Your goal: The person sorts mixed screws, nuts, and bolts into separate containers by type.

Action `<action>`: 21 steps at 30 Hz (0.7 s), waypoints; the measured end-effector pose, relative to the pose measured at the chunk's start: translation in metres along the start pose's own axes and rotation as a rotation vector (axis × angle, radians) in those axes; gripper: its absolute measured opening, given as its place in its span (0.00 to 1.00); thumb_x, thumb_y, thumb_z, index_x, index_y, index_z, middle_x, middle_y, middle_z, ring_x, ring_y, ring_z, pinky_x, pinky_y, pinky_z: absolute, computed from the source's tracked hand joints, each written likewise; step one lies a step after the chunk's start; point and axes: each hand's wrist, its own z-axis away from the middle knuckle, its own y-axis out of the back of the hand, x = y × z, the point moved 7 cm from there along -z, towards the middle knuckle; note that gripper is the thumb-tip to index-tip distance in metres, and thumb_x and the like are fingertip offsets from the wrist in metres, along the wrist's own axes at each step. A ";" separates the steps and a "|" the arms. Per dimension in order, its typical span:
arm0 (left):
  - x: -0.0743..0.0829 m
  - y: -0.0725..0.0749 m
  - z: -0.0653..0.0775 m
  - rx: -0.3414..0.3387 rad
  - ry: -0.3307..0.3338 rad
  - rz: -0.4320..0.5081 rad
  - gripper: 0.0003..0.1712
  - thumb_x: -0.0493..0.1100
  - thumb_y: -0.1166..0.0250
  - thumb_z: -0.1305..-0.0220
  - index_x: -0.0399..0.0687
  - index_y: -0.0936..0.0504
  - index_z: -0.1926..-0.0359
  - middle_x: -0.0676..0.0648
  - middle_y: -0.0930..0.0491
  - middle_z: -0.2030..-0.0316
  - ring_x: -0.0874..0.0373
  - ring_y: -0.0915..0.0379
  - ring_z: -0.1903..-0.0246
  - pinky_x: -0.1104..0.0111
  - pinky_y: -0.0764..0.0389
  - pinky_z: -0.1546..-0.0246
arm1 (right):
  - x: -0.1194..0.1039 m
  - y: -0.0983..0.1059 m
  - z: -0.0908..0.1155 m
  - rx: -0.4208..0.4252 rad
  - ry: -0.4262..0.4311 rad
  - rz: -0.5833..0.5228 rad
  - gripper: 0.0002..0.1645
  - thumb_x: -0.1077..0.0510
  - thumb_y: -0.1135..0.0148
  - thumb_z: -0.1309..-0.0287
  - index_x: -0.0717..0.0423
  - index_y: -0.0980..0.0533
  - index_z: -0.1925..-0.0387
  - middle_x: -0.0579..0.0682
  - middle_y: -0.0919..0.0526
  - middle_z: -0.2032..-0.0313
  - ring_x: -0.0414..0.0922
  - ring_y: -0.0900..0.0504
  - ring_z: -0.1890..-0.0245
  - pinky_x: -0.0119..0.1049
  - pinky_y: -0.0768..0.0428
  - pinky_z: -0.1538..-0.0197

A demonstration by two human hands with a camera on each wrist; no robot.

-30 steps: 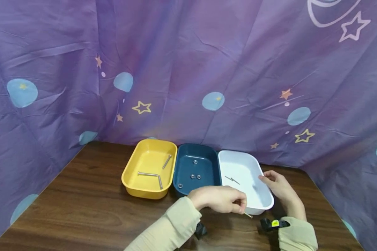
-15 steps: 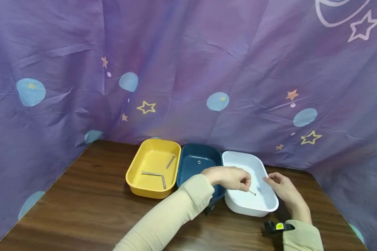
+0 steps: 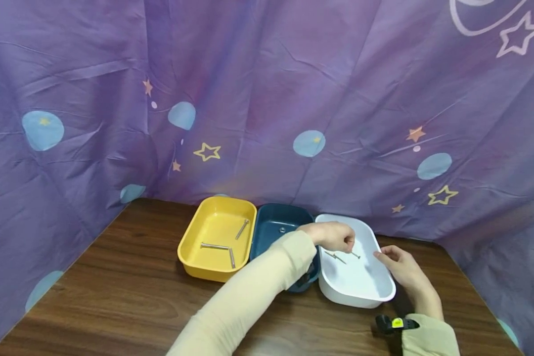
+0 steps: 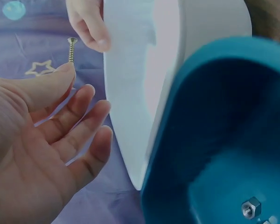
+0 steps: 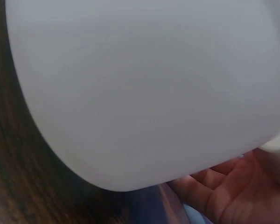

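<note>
Over the white tray (image 3: 356, 287), my left hand (image 3: 335, 236) pinches a screw (image 4: 72, 49) between thumb and index finger. The screw is brass-coloured with a flat, flared head, and its head points away from the fingertips. The other left fingers are loosely bent. A pair of thin screws (image 3: 335, 257) lies crossed on the tray's floor, beside the held one. At the tray's right side, my right hand (image 3: 402, 267) grips the rim, thumb at the edge and fingers against the outer wall. In the right wrist view the tray's wall hides part of those fingers.
A dark blue tray (image 3: 260, 247) adjoins the white one on its left and contains metal nuts (image 4: 251, 207); the left forearm covers part of it. Further left, a yellow tray (image 3: 184, 254) holds long bolts (image 3: 214, 246). Behind the wooden table (image 3: 93, 282) hangs a purple curtain (image 3: 249, 99).
My left hand has moved from the white tray's front edge up and inward over its floor, carrying the screw beside the other screws. My right hand keeps its grip on the rim.
</note>
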 end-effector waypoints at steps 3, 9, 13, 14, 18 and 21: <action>-0.008 0.000 -0.004 0.007 0.029 0.015 0.07 0.41 0.42 0.29 0.50 0.23 0.67 0.57 0.28 0.71 0.67 0.34 0.71 0.79 0.34 0.70 | -0.001 -0.003 -0.002 -0.015 -0.022 0.022 0.27 0.49 0.43 0.31 0.72 0.30 0.50 0.54 0.22 0.64 0.42 0.25 0.68 0.34 0.24 0.68; -0.010 -0.001 -0.021 -0.004 0.067 -0.023 0.06 0.41 0.41 0.31 0.51 0.22 0.67 0.57 0.27 0.72 0.68 0.35 0.72 0.79 0.34 0.71 | 0.001 0.001 0.001 0.000 -0.038 0.038 0.27 0.47 0.44 0.31 0.71 0.30 0.50 0.52 0.23 0.64 0.40 0.26 0.66 0.32 0.26 0.66; -0.008 -0.002 -0.030 0.006 0.060 -0.064 0.05 0.40 0.40 0.33 0.51 0.21 0.68 0.57 0.25 0.70 0.68 0.34 0.71 0.81 0.35 0.69 | 0.003 0.001 0.003 0.006 -0.018 0.022 0.26 0.48 0.43 0.32 0.71 0.29 0.51 0.50 0.23 0.66 0.40 0.27 0.67 0.32 0.26 0.66; -0.008 -0.003 -0.032 0.008 0.058 -0.065 0.05 0.40 0.39 0.33 0.51 0.21 0.68 0.57 0.25 0.70 0.68 0.34 0.70 0.81 0.35 0.69 | 0.004 0.001 0.004 0.009 -0.016 0.022 0.25 0.49 0.42 0.32 0.71 0.29 0.51 0.50 0.23 0.66 0.40 0.27 0.68 0.32 0.26 0.66; -0.012 -0.004 -0.033 0.029 0.069 -0.054 0.04 0.40 0.38 0.34 0.50 0.21 0.67 0.56 0.24 0.69 0.67 0.34 0.70 0.80 0.35 0.69 | 0.002 0.000 0.003 0.009 -0.007 0.022 0.25 0.50 0.42 0.32 0.71 0.29 0.52 0.50 0.22 0.67 0.39 0.26 0.69 0.32 0.25 0.67; -0.018 -0.003 -0.033 0.057 0.082 -0.039 0.03 0.40 0.38 0.34 0.49 0.20 0.66 0.56 0.24 0.68 0.67 0.33 0.70 0.80 0.34 0.69 | 0.000 -0.001 0.001 -0.001 -0.001 0.016 0.25 0.50 0.42 0.32 0.71 0.30 0.51 0.51 0.22 0.66 0.40 0.25 0.68 0.33 0.25 0.67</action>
